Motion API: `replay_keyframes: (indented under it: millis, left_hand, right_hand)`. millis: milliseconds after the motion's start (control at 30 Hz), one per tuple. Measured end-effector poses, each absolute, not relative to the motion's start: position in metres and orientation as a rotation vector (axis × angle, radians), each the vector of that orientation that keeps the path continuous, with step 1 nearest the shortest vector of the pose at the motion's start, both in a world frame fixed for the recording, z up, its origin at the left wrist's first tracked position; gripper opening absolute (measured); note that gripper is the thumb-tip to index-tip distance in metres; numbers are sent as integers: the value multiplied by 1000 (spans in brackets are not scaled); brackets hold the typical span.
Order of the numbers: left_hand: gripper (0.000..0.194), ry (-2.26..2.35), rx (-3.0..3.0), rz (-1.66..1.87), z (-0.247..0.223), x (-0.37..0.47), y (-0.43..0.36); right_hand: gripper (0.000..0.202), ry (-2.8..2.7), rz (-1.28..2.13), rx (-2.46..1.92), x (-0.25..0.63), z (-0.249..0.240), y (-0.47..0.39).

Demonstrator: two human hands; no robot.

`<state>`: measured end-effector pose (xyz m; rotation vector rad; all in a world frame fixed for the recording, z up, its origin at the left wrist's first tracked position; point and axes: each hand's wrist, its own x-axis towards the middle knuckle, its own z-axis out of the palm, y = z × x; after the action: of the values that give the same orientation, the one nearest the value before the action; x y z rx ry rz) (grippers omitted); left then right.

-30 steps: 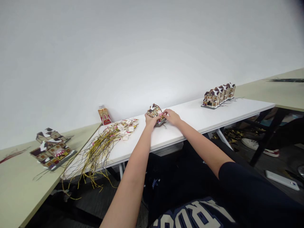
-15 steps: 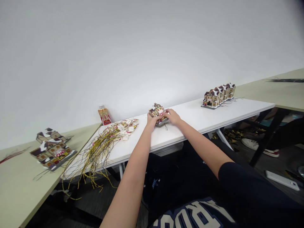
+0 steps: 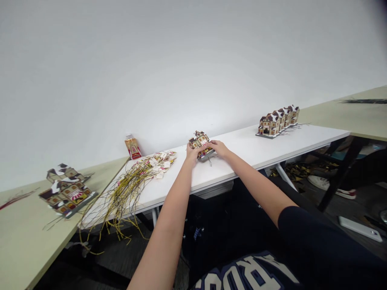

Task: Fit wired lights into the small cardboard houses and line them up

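Observation:
Both of my hands grip a miniature house [image 3: 199,139] with a brown, snow-topped roof, cream walls and a red-and-white striped awning. My left hand [image 3: 193,152] is closed around its left side, the thumb across the front. On the right side my right hand [image 3: 219,148] is closed, its fingertips against the front near the awning. Thin dark wires hang from the base, just over the white table [image 3: 211,171]. To the left lies a bundle of yellow and dark wires [image 3: 125,187] with small white and striped pieces [image 3: 159,164] at one end.
A row of similar miniature houses [image 3: 278,121] stands on the right of the white table. More houses [image 3: 68,193] sit on the pale table at left. A red-and-tan carton [image 3: 133,147] is by the wall. A phone [image 3: 359,228] lies low at right, near a person's shoe [image 3: 320,182].
The miniature house has tilted very slightly in my hands, and my right hand has shifted a little to the left. Everything else stays in place.

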<state>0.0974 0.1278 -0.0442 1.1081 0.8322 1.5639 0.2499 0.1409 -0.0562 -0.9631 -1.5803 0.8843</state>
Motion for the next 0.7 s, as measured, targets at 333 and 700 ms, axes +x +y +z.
replay_keyframes:
  millis: [333,700]
  left_hand:
    - [69,876,1088,1563,-46,97,131]
    - [70,898,1131,1584,-46,95,134]
  right_hand:
    - [39,-1524,972,-928,248,-55,143]
    - [41,-1528,995,-926,247,-58,150]
